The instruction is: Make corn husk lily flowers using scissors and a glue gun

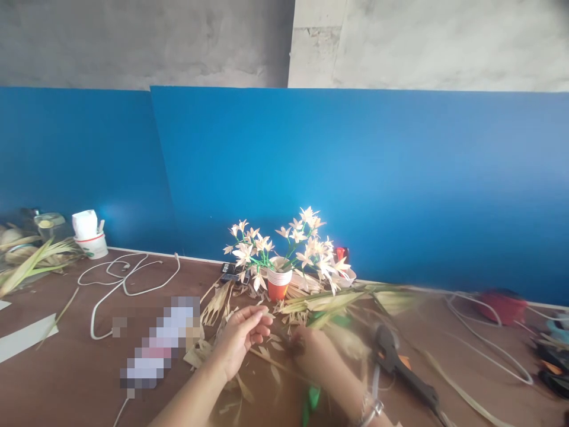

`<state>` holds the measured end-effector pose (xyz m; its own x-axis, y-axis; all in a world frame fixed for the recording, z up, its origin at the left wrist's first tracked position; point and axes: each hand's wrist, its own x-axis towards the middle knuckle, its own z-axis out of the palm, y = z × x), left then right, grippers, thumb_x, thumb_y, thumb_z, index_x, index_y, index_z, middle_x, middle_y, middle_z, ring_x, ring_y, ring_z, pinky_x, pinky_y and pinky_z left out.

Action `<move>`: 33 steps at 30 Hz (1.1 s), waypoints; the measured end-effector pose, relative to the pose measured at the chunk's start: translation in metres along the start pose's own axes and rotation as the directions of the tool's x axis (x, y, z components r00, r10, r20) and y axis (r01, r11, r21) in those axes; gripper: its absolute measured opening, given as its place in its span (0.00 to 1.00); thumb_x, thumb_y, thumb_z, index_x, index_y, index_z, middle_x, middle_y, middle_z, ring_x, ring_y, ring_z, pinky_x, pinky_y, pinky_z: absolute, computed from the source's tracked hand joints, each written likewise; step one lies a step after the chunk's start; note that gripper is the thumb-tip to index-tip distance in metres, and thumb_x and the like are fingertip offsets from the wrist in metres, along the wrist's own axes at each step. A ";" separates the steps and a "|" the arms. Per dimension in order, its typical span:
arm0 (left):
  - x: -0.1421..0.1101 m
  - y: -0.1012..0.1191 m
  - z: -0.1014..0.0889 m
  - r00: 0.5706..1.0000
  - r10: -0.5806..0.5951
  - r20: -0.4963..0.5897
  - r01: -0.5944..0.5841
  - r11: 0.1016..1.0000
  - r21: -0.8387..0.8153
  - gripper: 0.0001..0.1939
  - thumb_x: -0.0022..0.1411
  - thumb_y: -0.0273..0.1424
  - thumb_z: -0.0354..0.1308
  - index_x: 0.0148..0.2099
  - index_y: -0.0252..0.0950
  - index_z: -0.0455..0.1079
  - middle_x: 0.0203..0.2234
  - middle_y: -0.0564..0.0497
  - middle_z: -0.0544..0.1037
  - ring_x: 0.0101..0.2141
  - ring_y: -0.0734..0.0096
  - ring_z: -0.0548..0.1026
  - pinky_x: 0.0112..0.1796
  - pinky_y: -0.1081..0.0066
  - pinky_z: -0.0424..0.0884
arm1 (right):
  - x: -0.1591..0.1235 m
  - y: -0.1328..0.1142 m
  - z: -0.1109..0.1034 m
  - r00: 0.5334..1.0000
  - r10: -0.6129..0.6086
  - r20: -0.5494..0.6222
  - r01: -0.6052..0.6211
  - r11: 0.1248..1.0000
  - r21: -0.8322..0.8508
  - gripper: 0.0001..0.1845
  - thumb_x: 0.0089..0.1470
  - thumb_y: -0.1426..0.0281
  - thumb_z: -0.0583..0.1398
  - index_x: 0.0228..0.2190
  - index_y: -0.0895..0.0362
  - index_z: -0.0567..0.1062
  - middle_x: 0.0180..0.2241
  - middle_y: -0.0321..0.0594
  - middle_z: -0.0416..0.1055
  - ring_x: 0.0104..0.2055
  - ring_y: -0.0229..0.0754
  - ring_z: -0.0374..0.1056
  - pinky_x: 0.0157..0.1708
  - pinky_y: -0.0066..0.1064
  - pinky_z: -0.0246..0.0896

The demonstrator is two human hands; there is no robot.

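Note:
My left hand (244, 337) is raised over the middle of the table with its fingers curled and the thumb pressed to the index finger. A small pale bit shows at the fingertips, too small to name. To its right, my right hand (309, 350) is smeared by motion, so its fingers and anything in them cannot be made out. Loose pale husk pieces (275, 373) lie scattered below both hands. Behind them stands an orange and white paper cup (278, 287) with cream husk flowers (313, 252) on green stems. A dark glue gun (402, 367) lies right of my right hand.
White cables (128, 273) loop across the table's left side, near a pixelated object (160, 350). A white tub (92, 244) stands at the back left beside green husks (33, 267). Long husk leaves (329, 301) lie behind my right hand. A blue partition (377, 178) closes the back.

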<state>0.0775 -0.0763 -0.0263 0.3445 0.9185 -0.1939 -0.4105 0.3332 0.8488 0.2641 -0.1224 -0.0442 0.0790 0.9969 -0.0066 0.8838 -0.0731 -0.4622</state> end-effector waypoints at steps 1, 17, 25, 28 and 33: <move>0.001 0.000 -0.001 1.000 0.010 -0.015 -0.010 1.000 -0.002 0.17 0.45 0.35 0.69 0.37 0.33 0.73 0.27 0.48 0.79 0.24 0.77 0.74 0.25 0.79 0.66 | -0.001 -0.001 -0.001 1.000 0.002 -0.005 -0.003 1.000 -0.007 0.11 0.38 0.72 0.60 0.30 0.55 0.75 0.28 0.40 0.74 0.32 0.44 0.69 0.29 0.27 0.55; 0.013 0.000 -0.009 0.973 0.162 -0.166 -0.177 0.981 -0.083 0.16 0.40 0.34 0.71 0.32 0.32 0.75 0.22 0.55 0.74 0.23 0.81 0.69 0.25 0.80 0.63 | -0.033 -0.028 -0.041 0.967 -0.170 0.189 0.185 0.981 -0.063 0.10 0.34 0.75 0.59 0.19 0.49 0.78 0.19 0.35 0.73 0.21 0.39 0.63 0.20 0.27 0.48; 0.009 0.000 -0.005 0.973 0.130 -0.191 -0.149 0.985 -0.089 0.16 0.38 0.30 0.71 0.32 0.33 0.73 0.23 0.53 0.75 0.24 0.78 0.72 0.27 0.78 0.64 | -0.039 -0.027 0.024 0.985 -0.060 0.164 0.043 0.993 0.111 0.13 0.33 0.75 0.62 0.26 0.47 0.77 0.20 0.35 0.73 0.21 0.41 0.66 0.21 0.29 0.54; 0.008 0.000 -0.004 0.980 0.117 -0.161 -0.133 0.987 -0.090 0.16 0.39 0.30 0.70 0.31 0.34 0.71 0.23 0.53 0.76 0.25 0.78 0.72 0.27 0.79 0.64 | -0.033 -0.023 0.026 0.975 -0.096 0.202 0.067 0.987 0.144 0.08 0.38 0.75 0.61 0.23 0.49 0.76 0.18 0.33 0.71 0.21 0.40 0.65 0.21 0.29 0.55; 0.002 0.001 0.001 0.999 0.033 -0.010 -0.033 0.999 0.017 0.13 0.42 0.30 0.68 0.30 0.34 0.69 0.22 0.54 0.75 0.22 0.78 0.71 0.25 0.78 0.62 | -0.019 -0.030 -0.001 0.982 -0.147 -0.119 0.165 0.974 0.157 0.18 0.48 0.77 0.53 0.41 0.53 0.73 0.30 0.36 0.73 0.29 0.39 0.68 0.28 0.27 0.59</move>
<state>0.0785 -0.0747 -0.0251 0.3220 0.9312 -0.1708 -0.4076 0.2992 0.8628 0.2362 -0.1392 -0.0292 0.0027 0.9859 0.1671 0.8013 0.0978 -0.5903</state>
